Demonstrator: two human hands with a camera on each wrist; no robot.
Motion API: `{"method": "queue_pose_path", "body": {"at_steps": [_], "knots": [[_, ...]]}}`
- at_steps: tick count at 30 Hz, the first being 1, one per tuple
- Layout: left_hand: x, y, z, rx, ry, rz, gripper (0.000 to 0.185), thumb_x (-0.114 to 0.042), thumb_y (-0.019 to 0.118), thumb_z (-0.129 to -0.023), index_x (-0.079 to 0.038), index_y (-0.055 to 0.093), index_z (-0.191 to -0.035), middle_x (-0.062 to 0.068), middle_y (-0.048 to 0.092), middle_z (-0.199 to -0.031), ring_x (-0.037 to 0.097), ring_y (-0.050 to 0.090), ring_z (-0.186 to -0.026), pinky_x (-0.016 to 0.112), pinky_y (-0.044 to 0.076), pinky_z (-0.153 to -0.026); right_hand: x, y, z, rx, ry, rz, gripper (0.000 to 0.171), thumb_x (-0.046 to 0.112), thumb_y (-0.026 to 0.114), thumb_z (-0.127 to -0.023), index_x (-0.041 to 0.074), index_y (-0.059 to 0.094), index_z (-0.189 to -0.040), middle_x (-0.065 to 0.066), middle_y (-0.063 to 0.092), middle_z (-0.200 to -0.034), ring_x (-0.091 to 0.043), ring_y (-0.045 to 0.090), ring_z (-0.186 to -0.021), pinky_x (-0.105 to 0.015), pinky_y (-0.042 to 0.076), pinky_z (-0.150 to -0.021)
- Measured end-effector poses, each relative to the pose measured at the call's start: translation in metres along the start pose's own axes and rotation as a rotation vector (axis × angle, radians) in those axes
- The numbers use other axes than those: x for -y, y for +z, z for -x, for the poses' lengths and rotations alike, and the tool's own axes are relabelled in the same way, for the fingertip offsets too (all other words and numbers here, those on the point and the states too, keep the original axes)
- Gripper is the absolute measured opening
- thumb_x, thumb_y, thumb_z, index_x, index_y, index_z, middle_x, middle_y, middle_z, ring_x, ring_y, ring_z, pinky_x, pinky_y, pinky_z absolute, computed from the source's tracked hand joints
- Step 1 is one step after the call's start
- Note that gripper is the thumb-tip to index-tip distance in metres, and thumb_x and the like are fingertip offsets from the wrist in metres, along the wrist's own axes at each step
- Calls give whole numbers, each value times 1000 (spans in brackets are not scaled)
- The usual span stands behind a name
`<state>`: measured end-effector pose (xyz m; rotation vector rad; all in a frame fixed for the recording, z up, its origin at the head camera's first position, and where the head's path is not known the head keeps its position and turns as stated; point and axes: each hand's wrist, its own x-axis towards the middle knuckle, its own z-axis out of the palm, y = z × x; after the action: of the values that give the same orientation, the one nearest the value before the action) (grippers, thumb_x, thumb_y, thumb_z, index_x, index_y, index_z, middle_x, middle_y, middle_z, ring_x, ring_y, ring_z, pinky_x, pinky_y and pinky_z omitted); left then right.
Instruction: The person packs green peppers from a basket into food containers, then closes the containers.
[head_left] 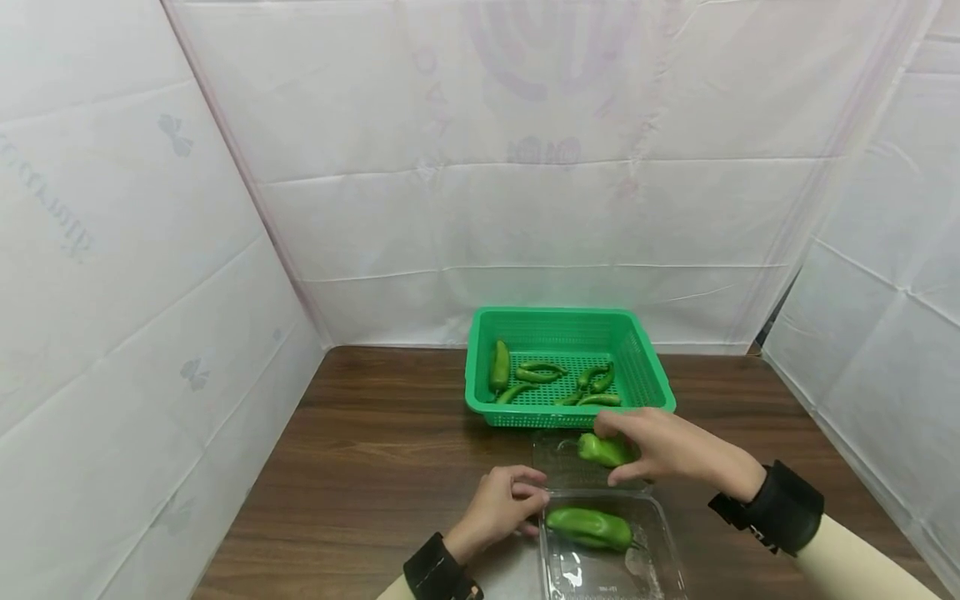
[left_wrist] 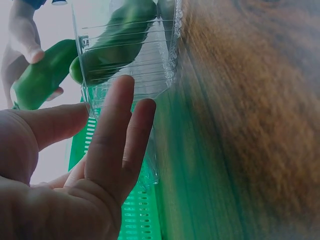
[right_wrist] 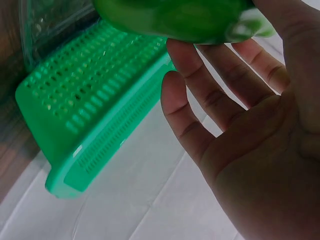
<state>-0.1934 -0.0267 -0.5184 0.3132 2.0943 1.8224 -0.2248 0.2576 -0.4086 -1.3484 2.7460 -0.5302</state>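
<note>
My right hand [head_left: 660, 446] holds a large green chili pepper [head_left: 600, 450] between thumb and fingers, above the raised lid of a clear plastic clamshell container [head_left: 551, 567]. In the right wrist view, that pepper [right_wrist: 175, 20] lies across my fingertips, its stem end out of frame. Another large green pepper [head_left: 590, 528] lies on its side inside the container. My left hand [head_left: 504, 504] is at the container's left rim near the hinge. In the left wrist view, its thumb tip meets the rim and two fingers [left_wrist: 107, 135] extend along the outer wall, fairly straight.
A green perforated plastic basket [head_left: 476, 367] stands behind the container. In it lie one large pepper [head_left: 499, 367] and several thin green chilies [head_left: 536, 377]. The dark wooden table [head_left: 360, 450] is bordered by white sheeting [head_left: 450, 217] at the back and both sides.
</note>
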Motion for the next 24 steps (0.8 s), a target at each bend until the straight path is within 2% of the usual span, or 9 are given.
{"method": "queue_pose_path", "body": {"at_steps": [5, 9, 12, 16, 24], "knots": [[-1, 1, 1, -8, 1, 1, 33, -5, 76, -92, 4, 68, -122, 12, 78, -96, 36, 74, -65, 42, 62, -58, 11, 10, 4, 32, -28, -23, 44, 54, 75, -86, 28, 55, -115, 18, 54, -93, -2, 51, -75, -22, 42, -63], [0, 0, 0, -11, 2, 3, 34, -5, 76, -92, 4, 68, -123, 13, 78, -96, 34, 74, -64, 42, 62, -57, 18, 19, 6, 85, -22, -64, 43, 47, 81, -84, 31, 54, -114, 18, 54, -91, 0, 53, -77, -21, 44, -64], [-1, 0, -1, -14, 8, -6, 33, -6, 76, -92, 4, 68, -123, 12, 78, -96, 36, 74, -64, 42, 62, -57, 23, 26, 8, 127, -15, -81, 46, 45, 82, -83, 31, 54, -117, 19, 57, -96, 1, 56, -80, -22, 47, -66], [-1, 0, -1, -13, 5, -8, 32, -6, 76, -92, 3, 69, -122, 11, 78, -96, 35, 74, -64, 42, 62, -57, 27, 36, 11, 168, -8, -92, 48, 48, 81, -84, 31, 55, -121, 20, 58, -98, 2, 54, -78, -22, 46, -64], [1, 1, 0, -19, 1, -13, 33, -6, 77, -92, 2, 69, -122, 13, 78, -97, 32, 74, -63, 39, 62, -56, 31, 49, 13, 180, -27, -68, 50, 48, 85, -81, 29, 57, -118, 21, 54, -92, 4, 44, -70, -20, 38, -58]]}}
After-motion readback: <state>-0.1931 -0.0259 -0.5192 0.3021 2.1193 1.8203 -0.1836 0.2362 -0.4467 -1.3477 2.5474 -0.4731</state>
